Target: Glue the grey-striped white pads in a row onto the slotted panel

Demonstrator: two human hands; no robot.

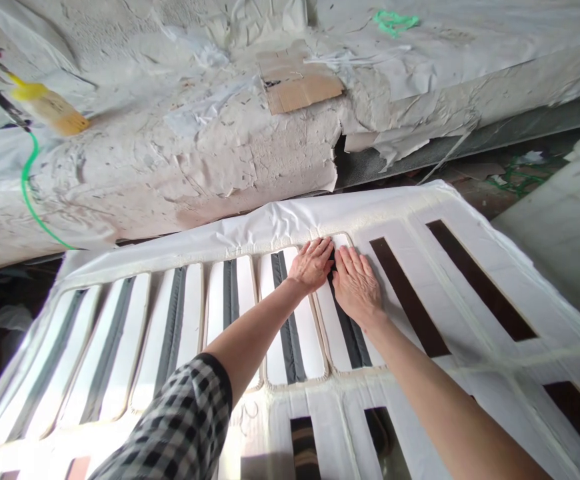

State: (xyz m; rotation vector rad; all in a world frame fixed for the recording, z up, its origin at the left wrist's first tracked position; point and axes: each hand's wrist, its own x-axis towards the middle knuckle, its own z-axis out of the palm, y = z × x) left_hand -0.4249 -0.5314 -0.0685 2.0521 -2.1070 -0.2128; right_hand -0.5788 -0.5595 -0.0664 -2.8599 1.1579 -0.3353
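Note:
My left hand (313, 265) lies flat on the upper end of a white padded panel (337, 333) with a dark lengthwise stripe. Beside it, my right hand (357, 283) presses flat on the same panel, fingers stretched forward. Both hands hold nothing, and they cover part of the stripe. Several like panels, including the neighbouring panel (313, 340), stand in a row to the left, each with rounded corners and an edged rim. They rest on a white-covered board (463, 293). To the right, bare dark rectangular strips (410, 297) show in the board.
Behind the board runs a ledge (210, 160) covered in torn, dirty sheeting. On it lie a cardboard piece (303, 83), green twine (395, 23) and a yellow-capped bottle (50, 107). A green hose (33, 193) hangs at left. A large whitish container (565, 207) stands at right.

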